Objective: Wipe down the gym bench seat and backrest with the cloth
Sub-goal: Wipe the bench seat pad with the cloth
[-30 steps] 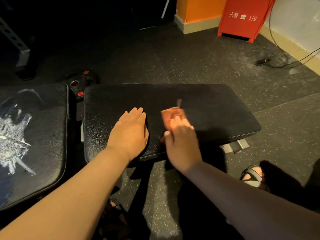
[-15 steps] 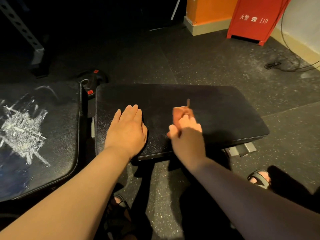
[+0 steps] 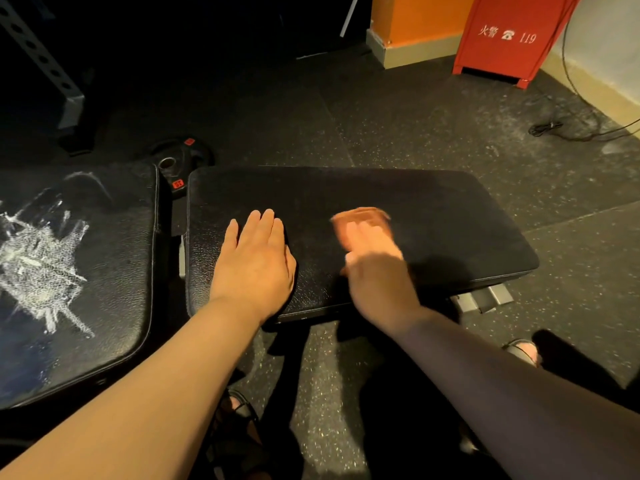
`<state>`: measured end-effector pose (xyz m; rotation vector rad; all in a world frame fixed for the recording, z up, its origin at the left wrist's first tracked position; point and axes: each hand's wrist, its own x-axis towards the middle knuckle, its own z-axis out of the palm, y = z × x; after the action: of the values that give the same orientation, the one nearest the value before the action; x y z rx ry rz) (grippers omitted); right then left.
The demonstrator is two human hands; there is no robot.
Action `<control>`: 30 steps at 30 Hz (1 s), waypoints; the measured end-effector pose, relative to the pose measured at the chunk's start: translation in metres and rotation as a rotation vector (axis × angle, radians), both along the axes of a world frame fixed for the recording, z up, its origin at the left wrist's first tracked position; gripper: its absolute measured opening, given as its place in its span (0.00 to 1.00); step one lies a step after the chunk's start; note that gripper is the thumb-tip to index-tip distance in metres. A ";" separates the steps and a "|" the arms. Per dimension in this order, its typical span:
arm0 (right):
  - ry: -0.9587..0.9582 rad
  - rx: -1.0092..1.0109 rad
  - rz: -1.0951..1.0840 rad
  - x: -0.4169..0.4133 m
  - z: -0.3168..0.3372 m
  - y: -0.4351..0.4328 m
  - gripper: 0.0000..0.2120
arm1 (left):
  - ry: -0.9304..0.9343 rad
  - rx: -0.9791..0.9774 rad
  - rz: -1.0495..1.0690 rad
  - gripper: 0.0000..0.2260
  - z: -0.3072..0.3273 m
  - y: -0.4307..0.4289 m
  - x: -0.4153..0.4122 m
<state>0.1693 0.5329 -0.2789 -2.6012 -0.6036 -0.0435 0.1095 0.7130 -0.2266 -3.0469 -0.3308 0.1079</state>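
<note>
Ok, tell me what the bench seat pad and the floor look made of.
Seat pad: probably black vinyl or faux leather, from its pebbled grain and slight sheen. Floor: likely rubber matting, matte dark with pale speckles and visible tile seams.

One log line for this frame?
right hand: presses cloth on bench pad | left hand: flat on same pad | neighbouring pad: white smears

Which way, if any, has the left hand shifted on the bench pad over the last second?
Yes, slightly. The left hand now lies closer to the bench pad's left end, beside the white-marked pad, than a second ago.
</note>
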 end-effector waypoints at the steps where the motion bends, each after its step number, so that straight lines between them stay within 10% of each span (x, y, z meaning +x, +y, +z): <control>1: -0.052 0.029 0.116 -0.011 0.004 0.008 0.20 | 0.003 -0.004 0.005 0.26 0.000 0.000 0.001; 5: 0.091 0.059 0.373 -0.013 0.011 -0.009 0.23 | -0.012 -0.020 0.002 0.26 -0.001 0.001 0.001; 12: 0.153 0.219 -0.074 0.039 -0.006 0.008 0.18 | -0.038 -0.031 0.005 0.27 0.000 0.002 0.001; 19: 0.009 0.144 0.452 0.000 0.021 0.026 0.21 | -0.033 -0.085 0.013 0.26 0.000 0.004 0.003; 25: 0.170 0.345 -0.014 0.012 0.014 0.044 0.15 | -0.044 -0.120 0.017 0.26 0.004 0.011 -0.016; 30: 0.177 0.261 0.356 -0.024 0.023 0.086 0.35 | -0.164 -0.222 0.147 0.27 0.010 0.018 -0.027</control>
<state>0.1453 0.6186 -0.2562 -2.1869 -0.9180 0.2060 0.0827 0.7309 -0.2168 -3.2554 -0.5921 -0.1060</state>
